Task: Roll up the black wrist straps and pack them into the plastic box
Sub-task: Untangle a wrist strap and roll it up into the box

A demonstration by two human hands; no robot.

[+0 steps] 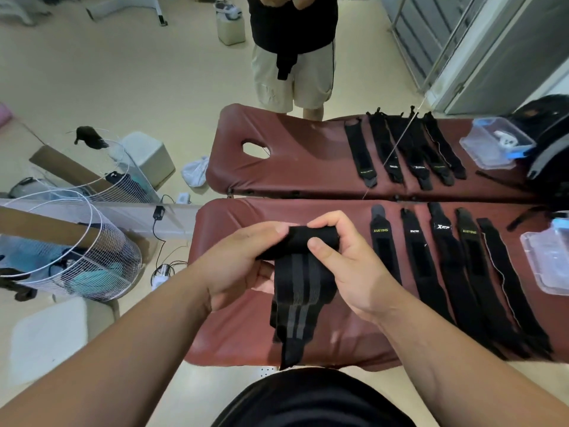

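massage or therapy room, two maroon padded tables [308,155], face hole [255,148], pale floor [123,72]

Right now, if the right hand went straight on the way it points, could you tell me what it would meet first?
The rolled end of the black wrist strap the right hand grips; past that, probably the left hand on the roll's other end, though depth is unclear.

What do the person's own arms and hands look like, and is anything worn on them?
The left forearm and right forearm are bare, with no sleeves in view. The left hand and right hand wear no gloves; no ring, watch or bracelet is visible. The fingernails that show are short. A black garment covers the body below.
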